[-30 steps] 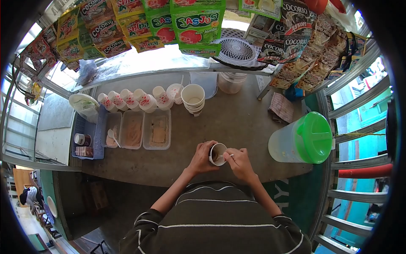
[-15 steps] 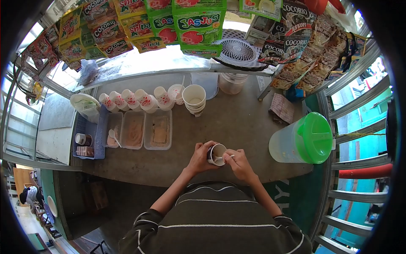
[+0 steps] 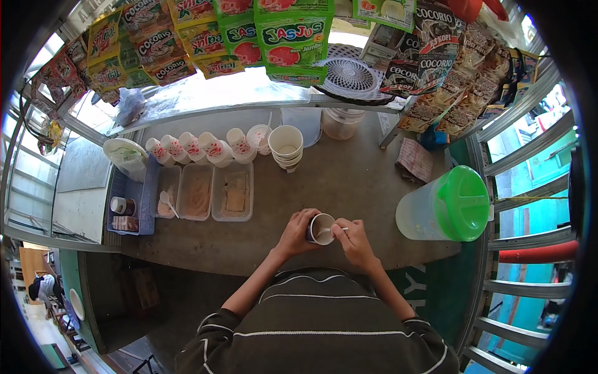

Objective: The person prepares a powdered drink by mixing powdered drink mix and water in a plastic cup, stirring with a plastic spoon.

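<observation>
Near the front edge of the brown counter (image 3: 349, 187), my left hand (image 3: 298, 234) is wrapped round the side of a paper cup (image 3: 322, 219). The cup tilts a little and shows its pale inside. A light brown content is visible in it. My right hand (image 3: 354, 243) pinches the handle of a white spoon (image 3: 344, 229) at the cup's right rim. The spoon's lower end reaches into the cup. Behind the cup stands a stack of white cups (image 3: 286, 142).
Three open tubs of powder (image 3: 198, 193) sit at left beside a blue basket (image 3: 147, 206). Printed cups (image 3: 212, 146) line the back. At right are a green-lidded jug (image 3: 430, 209) and a folded cloth (image 3: 414, 159). Sachets (image 3: 293, 40) hang overhead.
My right hand and the spoon have shifted very slightly within and beside the cup. My left hand keeps its hold on the cup.
</observation>
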{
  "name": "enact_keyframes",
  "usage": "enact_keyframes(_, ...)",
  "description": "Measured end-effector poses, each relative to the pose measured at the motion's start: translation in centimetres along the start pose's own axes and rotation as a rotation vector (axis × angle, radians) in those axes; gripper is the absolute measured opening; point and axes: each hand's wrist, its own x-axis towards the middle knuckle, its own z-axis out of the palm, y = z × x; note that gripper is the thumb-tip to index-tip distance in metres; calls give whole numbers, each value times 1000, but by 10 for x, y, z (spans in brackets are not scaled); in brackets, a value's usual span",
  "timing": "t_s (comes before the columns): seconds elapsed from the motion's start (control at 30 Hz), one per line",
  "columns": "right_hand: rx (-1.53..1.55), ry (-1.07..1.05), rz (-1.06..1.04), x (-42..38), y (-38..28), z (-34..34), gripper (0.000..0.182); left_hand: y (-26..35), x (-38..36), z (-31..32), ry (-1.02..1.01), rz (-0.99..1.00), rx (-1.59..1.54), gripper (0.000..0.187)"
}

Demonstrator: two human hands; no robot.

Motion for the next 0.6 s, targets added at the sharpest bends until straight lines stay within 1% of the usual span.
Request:
enact_keyframes(0.07, -223, 159, -81, 0, -7, 3, 27, 0, -1, 0, 10, -31, -50, 86)
enact_keyframes(0.1, -224, 158, -81, 0, -5, 1, 27, 2, -1, -3, 11, -31, -50, 86)
enact_keyframes(0.17, -24, -18, 9, 0, 0, -3, 27, 5, -1, -8, -74, -76, -57, 90)
enact_keyframes(0.2, -24, -18, 10, 0, -2, -1, 27, 7, 0, -8, -76, -76, -58, 90)
enact_keyframes(0.27, -213, 212, -92, 1, -5, 4, 28, 7, 2, -9, -93, -71, -76, 90)
enact_keyframes(0.3, -213, 210, -94, 1, -3, 2, 28, 7, 2, -9, -90, -73, -74, 90)
enact_keyframes(0.37, -64, -13, -10, 0, 3, -3, 26, 5, 1, -6, -92, -68, -42, 87)
enact_keyframes(0.4, -63, -13, -9, 1, 2, -1, 26, 4, 1, -3, -93, -69, -43, 87)
enact_keyframes(0.47, -188, 209, -92, 2, 0, 3, 27, 1, 1, 2, -15, -23, -56, 83)
enact_keyframes(0.5, -187, 209, -92, 2, 0, 1, 27, 2, 2, 1, -16, -23, -56, 83)
enact_keyframes(0.57, -70, -40, -30, 2, 0, -6, 26, 3, 1, -1, -39, -108, -86, 84)
enact_keyframes(0.6, -70, -41, -29, 2, -2, -5, 26, 4, 0, -3, -40, -108, -87, 84)
